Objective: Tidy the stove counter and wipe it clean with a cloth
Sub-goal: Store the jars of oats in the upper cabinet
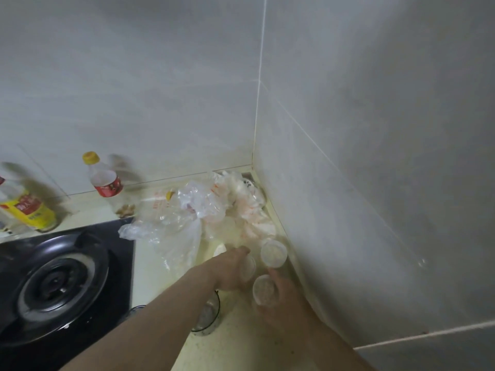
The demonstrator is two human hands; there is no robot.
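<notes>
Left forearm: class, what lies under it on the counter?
A clear round container with a dark rim peeks out beneath the left forearm; its left part and contents are hidden.

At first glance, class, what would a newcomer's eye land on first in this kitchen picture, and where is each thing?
The heap of crumpled plastic bags in the far corner of the counter draws the eye first. In front of it the left hand grips the middle cup, the right hand holds the nearest cup, and a third cup stands by the right wall. At left sits the black gas burner.
</notes>
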